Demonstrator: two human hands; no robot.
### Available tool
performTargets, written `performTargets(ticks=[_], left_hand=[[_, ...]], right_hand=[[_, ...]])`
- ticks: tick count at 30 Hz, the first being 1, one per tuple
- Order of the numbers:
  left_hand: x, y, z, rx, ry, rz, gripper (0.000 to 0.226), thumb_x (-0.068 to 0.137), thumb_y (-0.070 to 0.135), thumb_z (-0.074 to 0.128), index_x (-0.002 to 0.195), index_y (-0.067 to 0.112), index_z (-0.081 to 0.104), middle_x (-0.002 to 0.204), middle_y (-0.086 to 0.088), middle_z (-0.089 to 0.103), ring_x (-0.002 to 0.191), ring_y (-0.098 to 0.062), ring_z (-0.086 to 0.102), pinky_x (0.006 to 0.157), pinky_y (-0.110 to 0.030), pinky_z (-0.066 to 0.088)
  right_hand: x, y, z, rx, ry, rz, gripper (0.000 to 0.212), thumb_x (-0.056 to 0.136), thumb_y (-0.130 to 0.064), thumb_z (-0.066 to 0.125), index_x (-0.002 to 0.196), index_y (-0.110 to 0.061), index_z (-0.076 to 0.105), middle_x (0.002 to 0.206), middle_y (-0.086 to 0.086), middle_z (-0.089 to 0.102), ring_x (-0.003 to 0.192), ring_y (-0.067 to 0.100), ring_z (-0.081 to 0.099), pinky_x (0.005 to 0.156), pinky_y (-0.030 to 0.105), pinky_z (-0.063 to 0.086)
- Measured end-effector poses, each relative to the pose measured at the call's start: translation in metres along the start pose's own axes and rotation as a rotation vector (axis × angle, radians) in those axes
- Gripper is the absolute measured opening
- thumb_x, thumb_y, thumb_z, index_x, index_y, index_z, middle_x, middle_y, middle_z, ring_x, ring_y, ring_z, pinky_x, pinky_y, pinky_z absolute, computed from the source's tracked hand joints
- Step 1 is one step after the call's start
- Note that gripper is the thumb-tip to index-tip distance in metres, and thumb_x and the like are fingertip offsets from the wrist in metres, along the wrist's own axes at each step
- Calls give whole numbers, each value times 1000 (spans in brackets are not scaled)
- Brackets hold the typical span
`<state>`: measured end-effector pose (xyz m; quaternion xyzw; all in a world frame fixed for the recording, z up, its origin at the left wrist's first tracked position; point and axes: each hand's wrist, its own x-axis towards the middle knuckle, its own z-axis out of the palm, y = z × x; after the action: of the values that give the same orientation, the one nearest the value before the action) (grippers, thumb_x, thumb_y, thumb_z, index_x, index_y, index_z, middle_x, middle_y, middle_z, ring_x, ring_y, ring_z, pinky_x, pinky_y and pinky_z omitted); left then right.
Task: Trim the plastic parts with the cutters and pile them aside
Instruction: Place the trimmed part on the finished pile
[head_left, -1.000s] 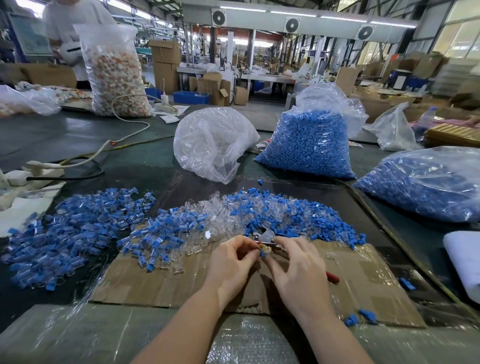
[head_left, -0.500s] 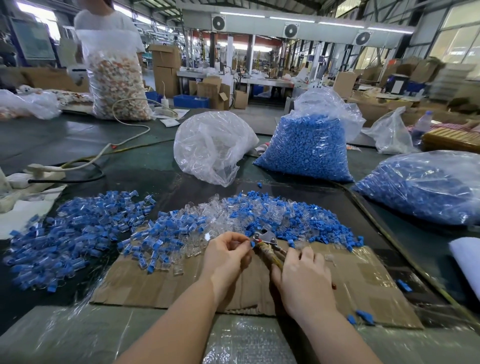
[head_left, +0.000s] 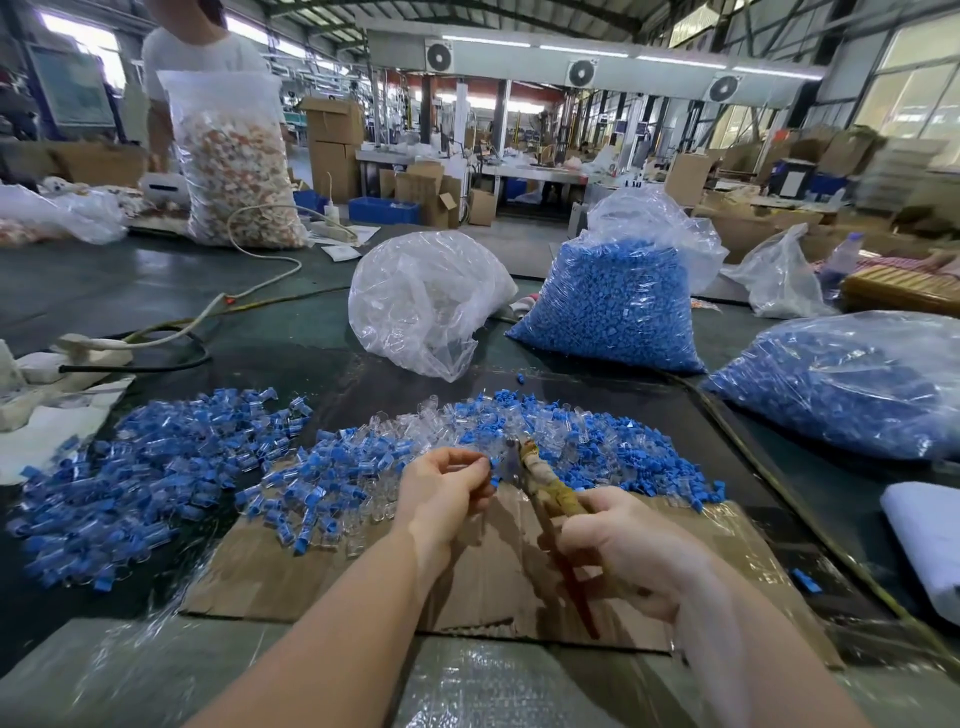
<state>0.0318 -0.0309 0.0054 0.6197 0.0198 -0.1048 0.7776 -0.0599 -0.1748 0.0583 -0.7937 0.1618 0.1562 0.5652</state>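
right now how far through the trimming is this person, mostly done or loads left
Loads left. Done: a separate pile of blue-and-clear parts lies to the left. In hand: the left hand pinches one small part at the head of the cutters, gripped by the right hand. Left: the mixed heap behind the hands looks large.

Glossy clear plastic bags, matt brown cardboard sheet, metal cutters.

Blue-and-clear plastic parts; red-handled cutters; brown cardboard; dark green table.
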Motion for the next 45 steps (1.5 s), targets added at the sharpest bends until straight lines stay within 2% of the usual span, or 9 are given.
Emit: performTargets(ticks=[8,13,16,20,27,31,37,40,45], left_hand=[[-12,11,6,258,-189,94,23,91,4,55,106,18,64,70,-5,59,60,-15,57,57,-28,53],[-13,13,8,362,-269,77,36,92,2,52,114,29,56,73,-8,54,44,-6,54,43,-19,45],[-10,11,6,213,-173,12,26,90,2,54,111,18,56,77,-10,59,55,-14,56,51,-25,48],[-1,7,6,26,-49,-40,10,89,2,57,98,7,58,79,-9,61,61,-13,60,55,-24,53],[5,4,5,4,9,-43,6,89,1,57,91,4,62,75,-11,60,60,-14,59,49,-20,50],[3,6,5,35,40,-19,7,89,0,56,90,3,63,72,-10,60,57,-12,57,49,-18,49],[1,9,4,91,42,-7,8,89,2,57,93,5,63,80,-11,64,62,-12,58,52,-18,49],[0,9,5,96,45,-3,8,88,1,58,93,3,63,78,-11,63,62,-14,57,52,-21,49],[-3,8,8,85,50,-1,11,88,-1,58,83,7,64,75,-10,62,60,-13,56,50,-18,47]], right_hand=[[2,-4,-6,91,-36,18,23,80,12,44,97,3,56,90,19,63,81,31,63,82,51,52],[-1,-6,-9,103,-62,22,34,80,12,43,113,8,51,105,29,64,85,34,66,77,51,54],[-1,-4,-8,72,-62,11,36,79,10,43,113,4,52,110,27,63,96,38,66,80,55,54],[-1,-2,-1,-44,-39,-3,37,79,8,40,108,-6,58,104,22,67,87,31,69,83,57,52],[-4,-7,3,-71,-62,-18,40,81,8,39,108,-12,59,106,21,65,98,35,65,82,49,54],[-5,-8,6,-120,-62,-46,39,81,7,38,108,-11,59,91,11,62,83,25,60,73,37,48],[-8,-12,9,-175,-52,-59,36,83,3,41,104,-20,59,95,1,56,83,18,58,67,28,46],[-10,-13,9,-200,-57,-75,29,84,3,41,94,-16,59,78,-1,57,66,10,56,58,23,45],[-11,-12,11,-324,-14,-122,25,85,1,38,81,-20,51,78,3,53,66,14,47,59,28,39]])
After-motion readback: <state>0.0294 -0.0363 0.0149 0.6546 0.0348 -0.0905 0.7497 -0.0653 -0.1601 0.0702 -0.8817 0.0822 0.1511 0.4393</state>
